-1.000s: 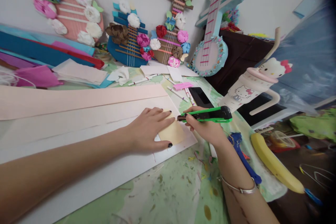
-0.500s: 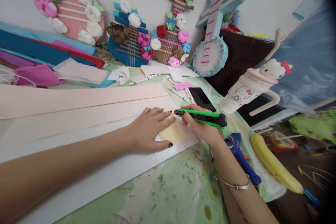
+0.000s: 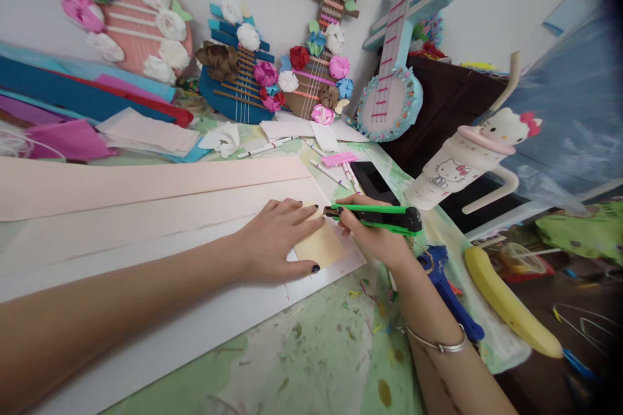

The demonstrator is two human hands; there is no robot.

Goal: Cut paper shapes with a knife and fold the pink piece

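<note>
My left hand (image 3: 282, 243) lies flat with fingers spread, pressing a pale yellow card piece (image 3: 324, 246) onto a large white board (image 3: 204, 324). In my right hand (image 3: 372, 233) is a green and black utility knife (image 3: 379, 217). Its tip points left and meets the upper edge area of the yellow card, close to my left fingertips. Whether the blade is in the board is too small to tell. A pale pink sheet (image 3: 146, 181) lies along the far side of the white board.
A black phone (image 3: 374, 183), several markers (image 3: 328, 175) and a tumbler (image 3: 450, 168) stand or lie beyond my right hand. Nearer are a blue tool (image 3: 450, 298) and a yellow banana-shaped object (image 3: 511, 301). Flower-covered paper guitars, one of them blue (image 3: 233, 87), lean on the wall.
Both hands and the utility knife stay almost in place. The knife has shifted very slightly right; the board and card look the same.
</note>
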